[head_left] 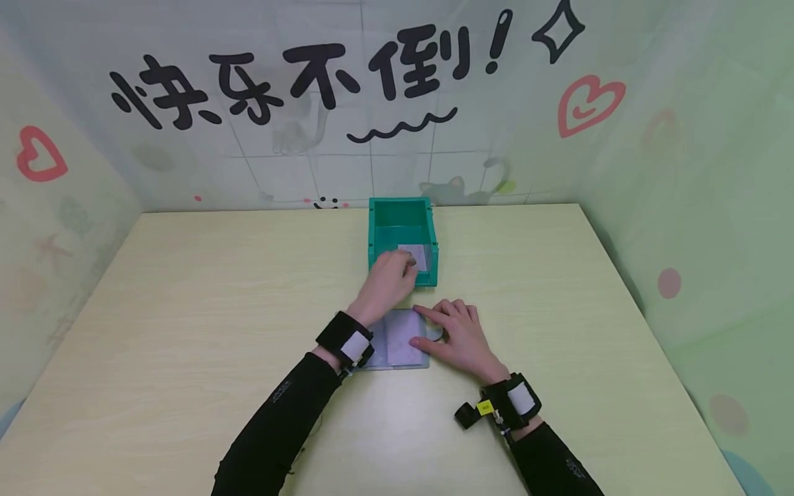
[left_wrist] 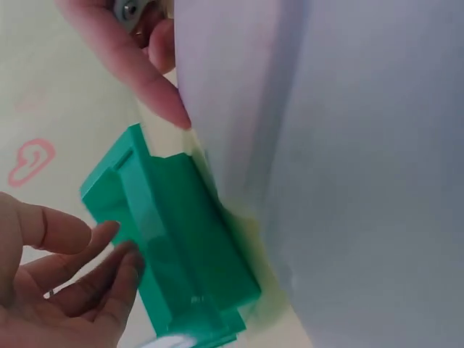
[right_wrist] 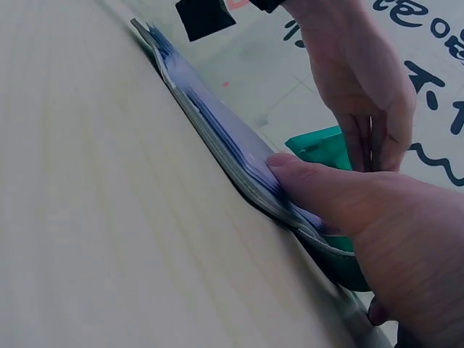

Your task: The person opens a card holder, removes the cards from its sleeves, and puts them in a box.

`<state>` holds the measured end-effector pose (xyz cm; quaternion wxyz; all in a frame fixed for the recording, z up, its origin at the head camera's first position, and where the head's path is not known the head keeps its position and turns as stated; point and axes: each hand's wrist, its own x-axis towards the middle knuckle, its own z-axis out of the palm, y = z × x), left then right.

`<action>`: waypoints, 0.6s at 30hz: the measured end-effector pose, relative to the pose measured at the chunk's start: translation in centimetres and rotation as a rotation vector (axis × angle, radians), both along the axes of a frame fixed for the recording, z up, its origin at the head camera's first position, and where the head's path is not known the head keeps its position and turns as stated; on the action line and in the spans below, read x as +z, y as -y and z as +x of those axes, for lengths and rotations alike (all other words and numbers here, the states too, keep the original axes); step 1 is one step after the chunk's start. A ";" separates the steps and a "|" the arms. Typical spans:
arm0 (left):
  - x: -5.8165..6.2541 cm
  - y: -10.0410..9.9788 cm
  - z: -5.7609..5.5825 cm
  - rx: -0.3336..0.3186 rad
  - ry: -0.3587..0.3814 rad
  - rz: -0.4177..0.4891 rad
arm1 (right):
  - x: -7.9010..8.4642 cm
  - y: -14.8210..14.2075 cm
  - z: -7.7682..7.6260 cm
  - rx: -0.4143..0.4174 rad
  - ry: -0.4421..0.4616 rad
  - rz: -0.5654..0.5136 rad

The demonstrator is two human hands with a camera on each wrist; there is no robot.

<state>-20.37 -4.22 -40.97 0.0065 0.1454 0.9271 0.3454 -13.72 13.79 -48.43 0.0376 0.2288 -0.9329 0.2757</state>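
My left hand [head_left: 386, 281] reaches over the near end of a green plastic box [head_left: 400, 215], its fingertips beside a pale purple card [head_left: 420, 256] inside. In the left wrist view its fingers [left_wrist: 109, 286] are loosely bent at the box, thumb apart, with nothing visible between them. Just in front of the box an open booklet [head_left: 404, 344] lies flat, with pale purple leaves in a grey cover. My right hand [head_left: 462, 337] rests along its right side, thumb on the leaves, index finger at the top corner. A strap with a metal snap [left_wrist: 130, 9] shows beside this hand.
The pale wooden table [head_left: 217, 310] is backed by a printed cloth [head_left: 298, 165] with large black characters. Green side cloths [head_left: 701, 207] border it. My left forearm [head_left: 291, 413] crosses in front of the booklet's left part and hides some of it.
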 end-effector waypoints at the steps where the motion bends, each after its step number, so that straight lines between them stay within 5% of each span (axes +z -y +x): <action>1: 0.1 0.4 0.4 -0.001 0.007 0.027 | 0.0 0.0 0.0 -0.002 0.005 0.000; 6: 0.1 3.1 2.2 -0.016 0.078 0.091 | 0.5 0.1 0.1 -0.015 0.025 -0.014; 11: -0.7 5.4 3.9 -0.052 0.200 0.054 | 0.6 0.3 0.1 -0.042 0.035 0.002; 18: -2.3 6.6 5.1 -0.170 0.287 0.077 | 0.6 0.6 0.0 -0.058 0.062 0.004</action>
